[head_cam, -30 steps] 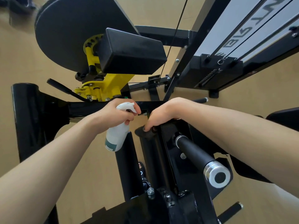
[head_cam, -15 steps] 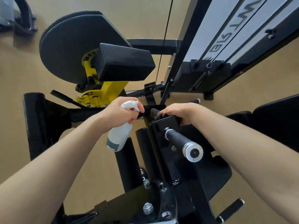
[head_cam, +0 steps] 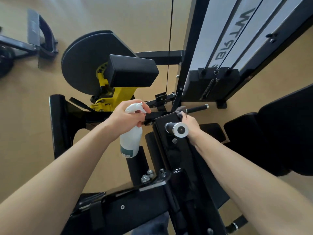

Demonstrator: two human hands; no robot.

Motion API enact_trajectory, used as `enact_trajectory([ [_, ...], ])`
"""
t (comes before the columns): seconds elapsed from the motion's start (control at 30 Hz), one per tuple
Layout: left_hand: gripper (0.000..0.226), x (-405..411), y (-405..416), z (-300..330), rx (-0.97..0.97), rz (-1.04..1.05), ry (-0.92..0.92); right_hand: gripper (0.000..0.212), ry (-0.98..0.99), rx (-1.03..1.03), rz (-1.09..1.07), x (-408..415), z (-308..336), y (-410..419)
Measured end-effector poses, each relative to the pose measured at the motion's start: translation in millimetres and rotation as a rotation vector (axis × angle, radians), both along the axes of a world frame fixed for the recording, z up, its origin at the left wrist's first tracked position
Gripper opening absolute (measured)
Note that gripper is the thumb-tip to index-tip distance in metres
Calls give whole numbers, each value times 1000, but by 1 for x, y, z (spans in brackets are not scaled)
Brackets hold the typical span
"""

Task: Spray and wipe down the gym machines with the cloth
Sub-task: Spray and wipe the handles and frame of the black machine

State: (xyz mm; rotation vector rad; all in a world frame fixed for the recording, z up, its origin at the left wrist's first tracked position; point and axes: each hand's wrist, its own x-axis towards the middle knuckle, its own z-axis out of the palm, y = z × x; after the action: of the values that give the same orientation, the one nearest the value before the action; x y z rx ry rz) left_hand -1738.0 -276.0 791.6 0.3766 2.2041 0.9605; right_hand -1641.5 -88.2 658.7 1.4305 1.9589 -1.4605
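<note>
The left hand is gripping the neck of a white plastic spray bottle, fingers curling round the trigger head, the smooth cylindrical body hanging down with a teal label band near its base. The right hand is pinching a dark, soft-looking cloth against the far edge of a flat black steel plate on the gym machine — the cloth bunching just above the fingers, at roughly one o'clock from the bottle. Just beside that hand, a round black grip bar is pointing toward the camera, ending in a shiny silver end cap. At eleven o'clock from the bottle a boxy black vinyl pad is sitting on a glossy yellow bracket, with a large matte black disc behind it. A black weight stack with thin cables is standing at one o'clock on the tan floor.
</note>
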Motion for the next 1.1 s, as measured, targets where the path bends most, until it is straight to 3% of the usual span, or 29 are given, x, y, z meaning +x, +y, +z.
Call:
enact_trajectory([
  [0.2,25,26,12,28,46,57,74,49,34,240,162,41,20,-5],
  [0.27,28,32,13,38,76,107,114,47,98,170,86,47,37,-2],
  [0.43,25,50,12,70,194,218,263,40,447,-372,-358,31,83,19],
  [0.63,28,82,15,105,407,369,463,30,581,-625,-310,35,126,11],
  [0.77,15,108,9,111,495,448,546,30,616,-664,-283,56,140,-6],
  [0.97,29,147,2,128,788,542,565,34,694,-594,-357,94,157,-9],
  [1.1,27,172,-8,141,882,604,571,31,769,-531,-348,121,170,-23],
])
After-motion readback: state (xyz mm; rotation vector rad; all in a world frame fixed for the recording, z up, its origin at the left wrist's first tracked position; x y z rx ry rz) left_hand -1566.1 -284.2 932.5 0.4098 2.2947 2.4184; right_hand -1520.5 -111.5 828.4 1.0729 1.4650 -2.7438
